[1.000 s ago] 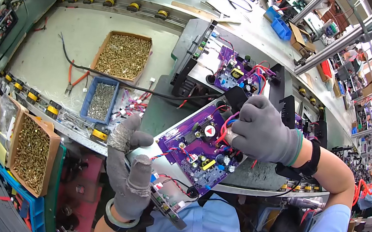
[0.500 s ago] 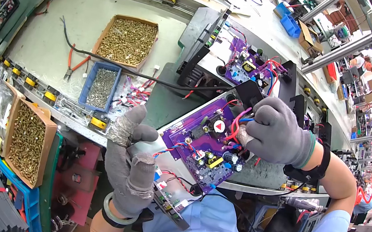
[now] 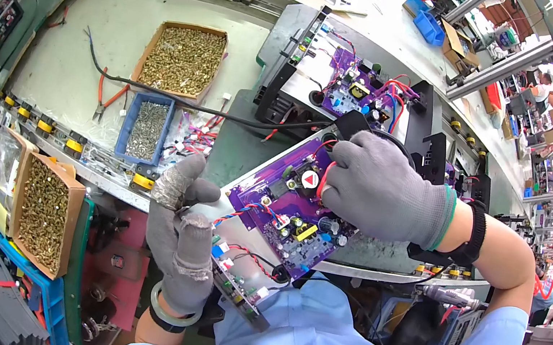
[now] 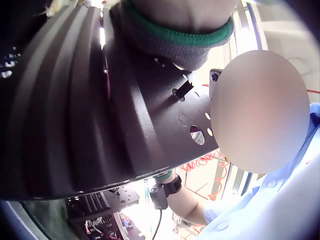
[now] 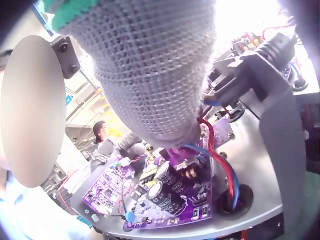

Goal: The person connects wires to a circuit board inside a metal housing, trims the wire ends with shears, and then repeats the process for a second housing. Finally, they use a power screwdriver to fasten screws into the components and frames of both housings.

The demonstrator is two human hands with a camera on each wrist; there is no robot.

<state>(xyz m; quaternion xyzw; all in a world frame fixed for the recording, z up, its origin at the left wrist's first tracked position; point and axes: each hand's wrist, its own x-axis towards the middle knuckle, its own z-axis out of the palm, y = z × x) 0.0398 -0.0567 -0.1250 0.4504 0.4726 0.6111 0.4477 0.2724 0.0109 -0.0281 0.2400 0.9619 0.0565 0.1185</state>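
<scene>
A metal chassis (image 3: 247,239) with a purple circuit board (image 3: 281,182) is tilted before me. My gloved left hand (image 3: 182,248), with grey tape on some fingers, grips its near-left side beside the narrow panel (image 3: 237,296). The left wrist view shows the chassis's black outer casing (image 4: 165,115) below that hand's cuff. My gloved right hand (image 3: 390,191) is curled over the board's far-right part, pinching red and blue wires (image 5: 220,160). These rise from a black grommet (image 5: 235,202) and pass under the hand, where its fingertips are hidden. Tall black capacitors (image 5: 162,197) stand close below.
Behind lies a similar unit with a purple board (image 3: 356,89). To the left are a carton of brass-coloured parts (image 3: 182,58), a blue tray (image 3: 123,136) of small metal parts and orange-handled pliers (image 3: 109,101). A black cable (image 3: 227,117) crosses the bench. Another carton (image 3: 70,226) stands lower left.
My right hand has moved leftward over the board and turned, now covering most of the wires seen at its fingers before. The left hand keeps its hold; the whole view has shifted slightly.
</scene>
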